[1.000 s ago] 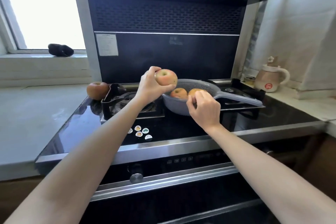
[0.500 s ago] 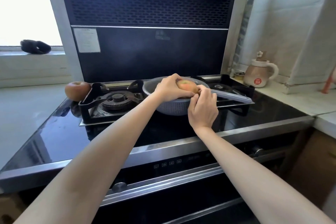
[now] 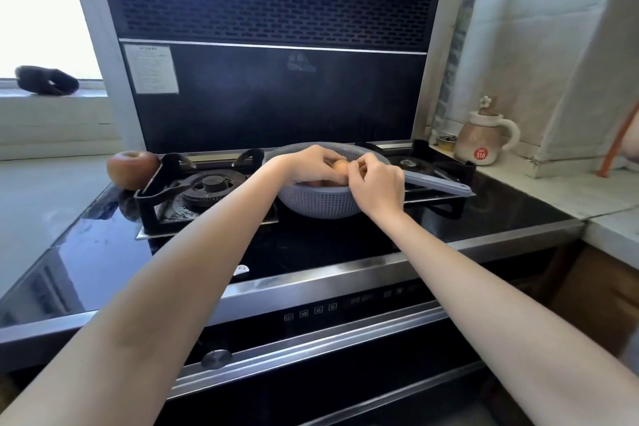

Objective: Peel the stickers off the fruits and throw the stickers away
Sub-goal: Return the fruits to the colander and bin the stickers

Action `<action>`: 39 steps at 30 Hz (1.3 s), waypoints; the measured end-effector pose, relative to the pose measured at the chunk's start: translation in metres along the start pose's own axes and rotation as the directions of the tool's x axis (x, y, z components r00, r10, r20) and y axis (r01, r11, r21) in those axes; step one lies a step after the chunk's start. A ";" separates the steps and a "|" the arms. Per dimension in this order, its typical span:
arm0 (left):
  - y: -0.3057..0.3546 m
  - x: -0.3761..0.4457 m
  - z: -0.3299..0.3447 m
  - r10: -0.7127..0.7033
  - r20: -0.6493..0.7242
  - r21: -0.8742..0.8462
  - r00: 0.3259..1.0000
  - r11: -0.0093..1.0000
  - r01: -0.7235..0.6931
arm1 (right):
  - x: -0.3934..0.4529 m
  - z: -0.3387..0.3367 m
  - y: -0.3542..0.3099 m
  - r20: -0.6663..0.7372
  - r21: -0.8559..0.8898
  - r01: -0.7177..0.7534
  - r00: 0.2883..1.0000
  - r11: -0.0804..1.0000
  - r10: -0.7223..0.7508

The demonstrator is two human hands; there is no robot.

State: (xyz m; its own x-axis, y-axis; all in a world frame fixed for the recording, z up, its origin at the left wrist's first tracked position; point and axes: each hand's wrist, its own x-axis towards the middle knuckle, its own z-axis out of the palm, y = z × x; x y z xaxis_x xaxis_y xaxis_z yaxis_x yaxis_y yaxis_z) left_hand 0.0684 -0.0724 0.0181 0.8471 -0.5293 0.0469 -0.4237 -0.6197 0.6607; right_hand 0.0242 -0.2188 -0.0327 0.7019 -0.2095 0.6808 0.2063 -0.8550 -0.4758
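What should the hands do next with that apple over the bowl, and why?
Probably pinch and peel the sticker off. The left hand grips the apple over the grey colander, and the right hand has its fingertips against the fruit. The sticker itself is hidden, so this is a guess.

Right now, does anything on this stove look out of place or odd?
Yes. A lone apple sits at the stove's left edge beside the burner grate, apart from the colander of fruit. A small white sticker lies on the black glass near the front edge, not thrown away.
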 end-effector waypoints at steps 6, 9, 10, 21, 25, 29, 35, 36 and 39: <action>-0.007 -0.001 -0.015 -0.119 0.014 0.255 0.993 0.961 0.111 | 0.029 -0.012 -0.002 0.361 -0.176 -0.002 0.930 0.984 0.066; -0.008 0.001 -0.018 -0.200 0.021 0.435 0.980 0.884 0.171 | 0.038 -0.019 -0.001 0.495 -0.134 0.008 0.867 0.991 0.060; -0.010 0.001 -0.019 -0.229 0.017 0.458 0.973 0.867 0.196 | 0.040 -0.020 -0.002 0.517 -0.110 -0.011 0.854 0.994 0.067; -0.028 0.001 -0.019 -0.165 -0.034 0.312 0.986 0.935 0.167 | 0.049 -0.014 -0.020 0.632 -0.148 0.060 0.774 0.987 0.047; -0.031 0.002 -0.016 -0.166 -0.023 0.264 0.986 0.950 0.166 | 0.055 -0.016 -0.020 0.735 -0.157 0.061 0.674 0.986 0.076; -0.031 0.001 -0.015 -0.180 -0.043 0.287 0.983 0.940 0.185 | 0.055 -0.009 -0.026 0.708 -0.222 0.066 0.696 0.973 0.114; -0.027 -0.003 -0.015 -0.187 -0.033 0.314 0.982 0.931 0.188 | 0.049 -0.009 -0.030 0.676 -0.256 0.051 0.723 0.965 0.141; -0.027 -0.005 -0.015 -0.172 -0.056 0.283 0.984 0.942 0.180 | 0.048 -0.011 -0.029 0.662 -0.239 0.040 0.737 0.970 0.133; -0.030 -0.016 -0.015 -0.083 -0.245 0.099 0.966 0.989 0.110 | 0.040 -0.011 -0.028 0.494 -0.170 0.004 0.866 0.985 0.082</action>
State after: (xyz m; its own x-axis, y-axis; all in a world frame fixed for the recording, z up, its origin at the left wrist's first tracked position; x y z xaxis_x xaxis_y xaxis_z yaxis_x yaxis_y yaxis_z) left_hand 0.0720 -0.0369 0.0087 0.9321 -0.3175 0.1742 -0.3575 -0.7288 0.5840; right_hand 0.0391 -0.2087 0.0136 0.9612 -0.0169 0.2755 0.0903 -0.9240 -0.3716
